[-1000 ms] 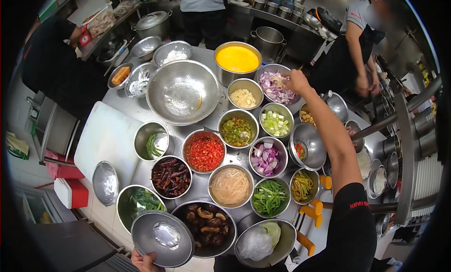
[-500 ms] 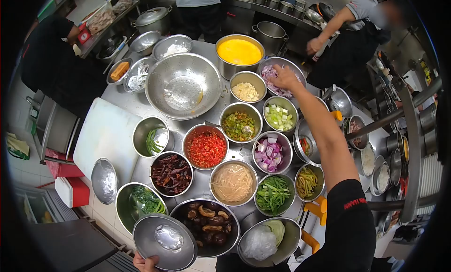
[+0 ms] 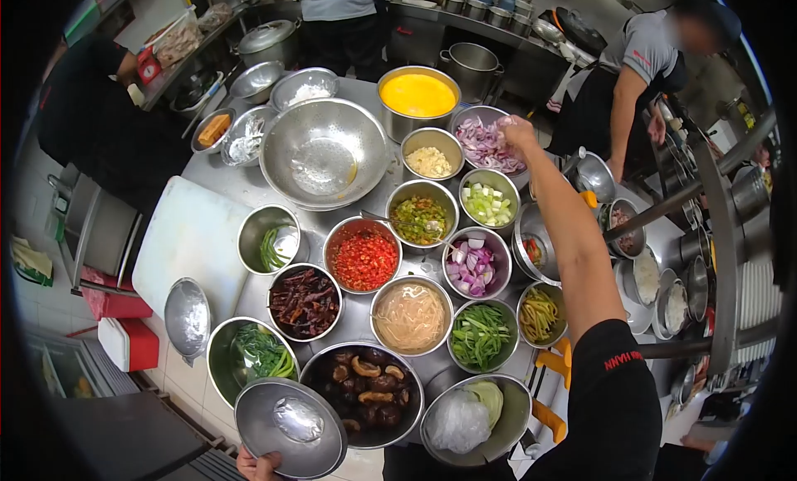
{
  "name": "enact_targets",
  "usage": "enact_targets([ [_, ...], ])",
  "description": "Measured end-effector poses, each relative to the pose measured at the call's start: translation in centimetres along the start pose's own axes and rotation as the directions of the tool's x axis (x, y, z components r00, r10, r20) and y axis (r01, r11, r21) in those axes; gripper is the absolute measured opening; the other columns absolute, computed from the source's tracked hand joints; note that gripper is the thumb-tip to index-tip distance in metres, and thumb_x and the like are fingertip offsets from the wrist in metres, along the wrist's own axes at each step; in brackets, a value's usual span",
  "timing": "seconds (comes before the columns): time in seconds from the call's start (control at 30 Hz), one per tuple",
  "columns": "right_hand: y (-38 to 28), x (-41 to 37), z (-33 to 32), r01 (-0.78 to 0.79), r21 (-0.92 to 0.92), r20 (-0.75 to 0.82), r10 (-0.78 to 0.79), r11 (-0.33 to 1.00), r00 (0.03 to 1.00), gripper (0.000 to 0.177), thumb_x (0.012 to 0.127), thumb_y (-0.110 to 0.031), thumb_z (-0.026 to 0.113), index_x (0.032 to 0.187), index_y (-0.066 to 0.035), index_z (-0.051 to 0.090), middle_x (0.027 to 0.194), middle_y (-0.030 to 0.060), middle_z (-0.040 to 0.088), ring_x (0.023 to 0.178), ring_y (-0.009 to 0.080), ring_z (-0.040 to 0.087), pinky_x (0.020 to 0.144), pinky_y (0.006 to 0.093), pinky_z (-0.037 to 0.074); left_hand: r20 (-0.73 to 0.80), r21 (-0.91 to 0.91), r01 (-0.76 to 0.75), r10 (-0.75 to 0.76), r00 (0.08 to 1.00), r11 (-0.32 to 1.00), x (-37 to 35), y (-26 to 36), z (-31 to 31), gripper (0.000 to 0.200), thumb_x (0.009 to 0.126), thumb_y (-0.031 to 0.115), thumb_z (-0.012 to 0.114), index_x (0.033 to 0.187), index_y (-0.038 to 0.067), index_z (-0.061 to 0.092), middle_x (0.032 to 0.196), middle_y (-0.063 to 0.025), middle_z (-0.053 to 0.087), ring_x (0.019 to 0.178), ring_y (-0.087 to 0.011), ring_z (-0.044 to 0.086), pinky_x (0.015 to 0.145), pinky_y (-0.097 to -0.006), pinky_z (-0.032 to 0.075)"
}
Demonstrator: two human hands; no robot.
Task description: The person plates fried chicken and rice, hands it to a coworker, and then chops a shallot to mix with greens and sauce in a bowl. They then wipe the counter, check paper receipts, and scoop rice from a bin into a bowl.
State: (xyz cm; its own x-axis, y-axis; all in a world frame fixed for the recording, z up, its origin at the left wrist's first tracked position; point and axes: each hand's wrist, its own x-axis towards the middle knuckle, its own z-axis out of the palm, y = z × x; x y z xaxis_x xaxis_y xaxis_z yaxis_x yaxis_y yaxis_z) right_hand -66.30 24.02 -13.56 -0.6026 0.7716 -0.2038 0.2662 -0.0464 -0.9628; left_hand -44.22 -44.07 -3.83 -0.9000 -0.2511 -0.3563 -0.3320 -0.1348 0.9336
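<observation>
This is a commercial restaurant kitchen. A stainless-steel prep table (image 3: 222,180) is crowded with steel bowls of cut ingredients, among them sliced red onion (image 3: 486,145) and chopped red chilli (image 3: 363,259). A large stockpot (image 3: 473,66) stands behind, and aproned co-workers (image 3: 614,107) stand along the steel counters (image 3: 498,31).

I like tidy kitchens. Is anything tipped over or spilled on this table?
One steel bowl on the right leans on its side against its neighbours, a few red bits inside. Nothing looks spilled. The right hand is at the onions.
</observation>
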Motion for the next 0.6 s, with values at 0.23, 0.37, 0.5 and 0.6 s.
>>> enact_targets([
  [0.23, -4.2, -8.9, 0.3, -0.054, 0.723, 0.29, -0.231, 0.689, 0.929, 0.02, 0.076, -0.001, 0.058, 0.095, -0.007, 0.054, 0.076, 0.0029, 0.053, 0.062, 0.0102, 0.053, 0.056, 0.024, 0.05, 0.012, 0.0, -0.01, 0.01, 1.0, 1.0, -1.4, 2.1, 3.4, 0.042, 0.053, -0.001, 0.054, 0.094, -0.012, 0.055, 0.093, -0.0201, 0.056, 0.084, -0.0307, 0.056, 0.077, -0.0433, 0.047],
  [0.37, -5.5, -19.5, 0.8, -0.279, 0.865, 0.453, -0.411, 0.417, 0.791, 0.018, 0.078, 0.0, 0.052, 0.094, -0.007, 0.054, 0.078, 0.0027, 0.054, 0.064, 0.0089, 0.053, 0.052, 0.0191, 0.048, 0.081, -0.022, -0.112, 0.113, 0.99, 0.993, -2.3, 2.1, 4.5, 0.031, 0.053, 0.003, 0.057, 0.082, -0.008, 0.054, 0.092, -0.0216, 0.054, 0.086, -0.0333, 0.053, 0.079, -0.0475, 0.045],
  [0.5, -6.1, -35.0, -3.7, -0.355, 0.842, 0.471, -0.231, 0.407, 0.851, 0.019, 0.079, -0.001, 0.058, 0.096, -0.009, 0.052, 0.074, 0.0002, 0.053, 0.06, 0.0075, 0.051, 0.043, 0.0168, 0.038, 0.186, 0.011, -0.217, 0.212, 0.96, 0.976, -4.0, 2.2, 5.4, 0.03, 0.053, 0.003, 0.057, 0.081, -0.009, 0.055, 0.091, -0.0219, 0.054, 0.085, -0.0338, 0.053, 0.079, -0.0485, 0.045],
  [0.6, -2.7, -44.5, -12.0, -0.412, 0.727, 0.577, -0.164, 0.549, 0.8, 0.03, 0.082, -0.006, 0.061, 0.11, -0.009, 0.051, 0.091, 0.0035, 0.056, 0.079, 0.01, 0.057, 0.063, 0.0198, 0.048, 0.274, 0.033, -0.215, 0.198, 0.941, 0.976, -6.0, 1.7, 5.5, 0.03, 0.055, 0.003, 0.056, 0.082, -0.009, 0.054, 0.089, -0.0215, 0.054, 0.085, -0.0339, 0.053, 0.077, -0.0481, 0.046],
])
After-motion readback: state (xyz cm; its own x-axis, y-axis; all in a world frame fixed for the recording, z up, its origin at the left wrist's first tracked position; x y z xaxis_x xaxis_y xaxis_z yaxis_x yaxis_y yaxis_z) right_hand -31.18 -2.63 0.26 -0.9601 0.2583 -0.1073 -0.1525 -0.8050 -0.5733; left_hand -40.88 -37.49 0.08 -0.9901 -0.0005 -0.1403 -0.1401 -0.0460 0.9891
